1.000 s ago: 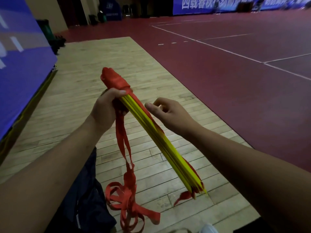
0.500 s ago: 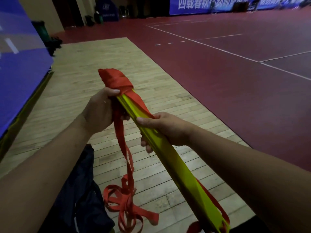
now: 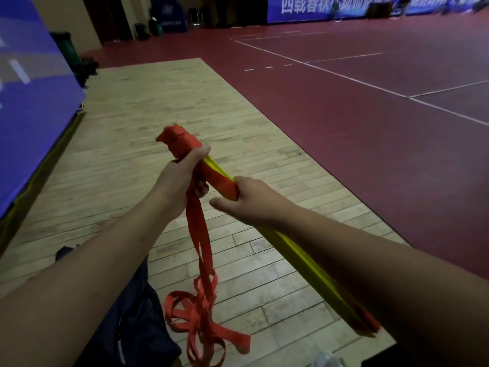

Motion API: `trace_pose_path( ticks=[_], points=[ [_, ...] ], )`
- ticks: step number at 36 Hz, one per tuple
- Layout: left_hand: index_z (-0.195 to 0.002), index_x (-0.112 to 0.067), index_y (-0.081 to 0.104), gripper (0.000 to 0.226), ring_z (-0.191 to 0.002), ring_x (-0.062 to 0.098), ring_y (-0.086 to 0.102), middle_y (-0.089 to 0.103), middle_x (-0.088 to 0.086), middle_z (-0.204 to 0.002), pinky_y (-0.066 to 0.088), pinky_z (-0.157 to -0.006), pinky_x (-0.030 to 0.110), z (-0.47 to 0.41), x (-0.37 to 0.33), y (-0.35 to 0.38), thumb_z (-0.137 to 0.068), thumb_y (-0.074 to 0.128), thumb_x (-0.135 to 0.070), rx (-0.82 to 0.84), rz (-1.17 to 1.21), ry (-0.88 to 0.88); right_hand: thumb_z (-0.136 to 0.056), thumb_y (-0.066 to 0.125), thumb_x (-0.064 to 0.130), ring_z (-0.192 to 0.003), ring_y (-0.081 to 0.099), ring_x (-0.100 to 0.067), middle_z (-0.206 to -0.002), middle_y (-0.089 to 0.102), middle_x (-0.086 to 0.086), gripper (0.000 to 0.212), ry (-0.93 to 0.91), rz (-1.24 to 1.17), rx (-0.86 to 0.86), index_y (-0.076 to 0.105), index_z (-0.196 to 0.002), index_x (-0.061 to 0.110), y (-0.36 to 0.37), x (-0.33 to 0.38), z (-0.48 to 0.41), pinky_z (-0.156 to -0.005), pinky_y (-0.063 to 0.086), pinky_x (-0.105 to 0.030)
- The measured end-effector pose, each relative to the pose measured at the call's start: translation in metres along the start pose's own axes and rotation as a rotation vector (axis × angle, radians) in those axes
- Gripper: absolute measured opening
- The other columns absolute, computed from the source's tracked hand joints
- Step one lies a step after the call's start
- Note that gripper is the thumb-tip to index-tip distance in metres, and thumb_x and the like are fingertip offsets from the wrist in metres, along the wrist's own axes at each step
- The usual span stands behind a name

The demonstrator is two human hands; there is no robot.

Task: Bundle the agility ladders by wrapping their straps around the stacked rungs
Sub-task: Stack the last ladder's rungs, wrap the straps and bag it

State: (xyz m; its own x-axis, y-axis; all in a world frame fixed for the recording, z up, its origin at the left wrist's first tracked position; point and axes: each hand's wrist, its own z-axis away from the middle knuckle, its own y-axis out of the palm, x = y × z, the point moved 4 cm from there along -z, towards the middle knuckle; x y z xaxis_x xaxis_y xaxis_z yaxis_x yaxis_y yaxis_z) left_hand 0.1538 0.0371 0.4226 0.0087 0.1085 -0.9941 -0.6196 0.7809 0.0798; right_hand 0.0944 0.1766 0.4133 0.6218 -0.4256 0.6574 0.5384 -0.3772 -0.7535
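Note:
A stack of yellow ladder rungs (image 3: 304, 263) slants from upper left to lower right in front of me. Red strap (image 3: 182, 140) is wound thickly around its far end, and one more turn crosses the rungs near my right hand. My left hand (image 3: 180, 181) grips the stack just below the wound end, pinching the strap there. My right hand (image 3: 248, 200) is closed around the rungs, with its fingers over the red turn. The loose strap (image 3: 203, 260) hangs from my left hand and piles in loops on the floor (image 3: 206, 329).
I am over a pale wooden floor strip (image 3: 148, 107); dark red court flooring (image 3: 370, 128) lies to the right. A blue padded barrier (image 3: 31, 102) runs along the left. Dark clothing (image 3: 127, 327) is at the bottom left, and a white shoe tip (image 3: 328, 360) at the bottom edge.
The bundle has turned and its near end swung toward me. My right hand went from open beside the rungs to gripping them, now higher up over a fresh red strap turn.

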Motion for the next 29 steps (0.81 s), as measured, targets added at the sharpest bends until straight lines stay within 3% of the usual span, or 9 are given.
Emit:
trace_pose_path(
  ticks=[3, 6, 9, 11, 13, 15, 21, 24, 29],
  points=[
    [-0.076, -0.013, 0.057, 0.033, -0.05, 0.014, 0.048, 0.05, 0.002, -0.06, 0.041, -0.047, 0.024, 0.003, -0.011, -0.002, -0.076, 0.071, -0.042, 0.166, 0.061, 0.131, -0.094, 0.066, 0.041, -0.073, 0.068, -0.018, -0.085, 0.069, -0.011, 0.036, -0.017, -0.27, 0.102, 0.065, -0.099, 0.006, -0.01, -0.001, 0.001, -0.071, 0.055, -0.033],
    [-0.073, -0.016, 0.067, 0.024, -0.057, 0.015, 0.053, 0.055, 0.002, -0.069, 0.044, -0.053, 0.026, 0.008, -0.02, 0.003, -0.086, 0.058, -0.033, 0.292, 0.14, 0.201, -0.089, 0.067, 0.036, -0.072, 0.065, -0.019, -0.081, 0.066, -0.01, 0.026, -0.04, -0.355, 0.15, 0.064, -0.087, 0.01, -0.013, -0.004, 0.002, -0.072, 0.051, -0.034],
    [-0.077, -0.013, 0.069, 0.027, -0.058, 0.017, 0.054, 0.056, 0.003, -0.068, 0.045, -0.054, 0.026, 0.009, -0.023, 0.003, -0.088, 0.053, -0.033, 0.322, 0.137, 0.21, -0.096, 0.058, 0.013, -0.079, 0.073, -0.028, -0.091, 0.071, -0.022, 0.01, -0.044, -0.456, 0.2, 0.058, -0.09, 0.004, -0.007, -0.001, 0.001, -0.076, 0.061, -0.036],
    [-0.087, -0.008, 0.063, 0.033, -0.057, 0.02, 0.057, 0.057, 0.004, -0.066, 0.047, -0.053, 0.027, 0.006, -0.023, 0.002, -0.083, 0.059, -0.04, 0.352, 0.016, 0.206, -0.097, 0.053, 0.005, -0.067, 0.07, -0.032, -0.083, 0.068, -0.023, 0.005, -0.014, -0.492, 0.214, 0.052, -0.092, 0.002, -0.002, 0.0, 0.003, -0.065, 0.061, -0.037],
    [-0.091, -0.005, 0.061, 0.045, -0.056, 0.025, 0.061, 0.06, 0.006, -0.066, 0.049, -0.052, 0.028, 0.004, -0.019, -0.001, -0.079, 0.062, -0.048, 0.363, -0.128, 0.147, -0.094, 0.054, 0.007, -0.053, 0.055, -0.023, -0.068, 0.056, -0.012, 0.009, 0.011, -0.385, 0.12, 0.048, -0.087, 0.008, -0.001, -0.003, 0.0, -0.051, 0.05, -0.033],
    [-0.091, -0.005, 0.061, 0.048, -0.053, 0.027, 0.062, 0.06, 0.008, -0.062, 0.05, -0.051, 0.029, 0.002, -0.013, 0.0, -0.083, 0.057, -0.052, 0.356, -0.199, 0.029, -0.092, 0.057, 0.014, -0.051, 0.046, -0.017, -0.065, 0.048, -0.004, 0.018, 0.044, -0.213, 0.002, 0.044, -0.08, 0.013, -0.003, -0.008, -0.005, -0.051, 0.041, -0.029],
    [-0.077, -0.009, 0.057, 0.035, -0.04, 0.019, 0.044, 0.046, 0.005, -0.052, 0.036, -0.042, 0.023, 0.005, -0.001, 0.011, -0.097, 0.058, -0.037, 0.175, -0.149, -0.036, -0.09, 0.065, 0.032, -0.072, 0.053, -0.018, -0.082, 0.051, 0.001, 0.028, 0.063, 0.131, -0.042, 0.045, -0.1, 0.014, 0.0, -0.012, -0.004, -0.054, 0.035, -0.029],
    [-0.068, -0.009, 0.054, 0.037, -0.039, 0.017, 0.039, 0.039, 0.004, -0.05, 0.032, -0.039, 0.021, 0.002, -0.003, 0.008, -0.098, 0.057, -0.03, 0.157, -0.003, 0.001, -0.088, 0.071, 0.039, -0.068, 0.054, -0.011, -0.079, 0.057, 0.003, 0.029, 0.02, -0.093, -0.008, 0.056, -0.099, 0.016, -0.01, -0.007, -0.003, -0.057, 0.039, -0.027],
    [-0.061, -0.014, 0.059, 0.036, -0.043, 0.019, 0.043, 0.041, 0.004, -0.05, 0.036, -0.045, 0.026, 0.005, -0.017, 0.003, -0.089, 0.059, -0.035, 0.347, 0.119, 0.145, -0.09, 0.074, 0.032, -0.062, 0.059, -0.005, -0.066, 0.061, 0.013, 0.011, 0.019, -0.543, 0.184, 0.069, -0.087, 0.022, -0.019, -0.011, 0.006, -0.06, 0.043, -0.02]
  ],
)
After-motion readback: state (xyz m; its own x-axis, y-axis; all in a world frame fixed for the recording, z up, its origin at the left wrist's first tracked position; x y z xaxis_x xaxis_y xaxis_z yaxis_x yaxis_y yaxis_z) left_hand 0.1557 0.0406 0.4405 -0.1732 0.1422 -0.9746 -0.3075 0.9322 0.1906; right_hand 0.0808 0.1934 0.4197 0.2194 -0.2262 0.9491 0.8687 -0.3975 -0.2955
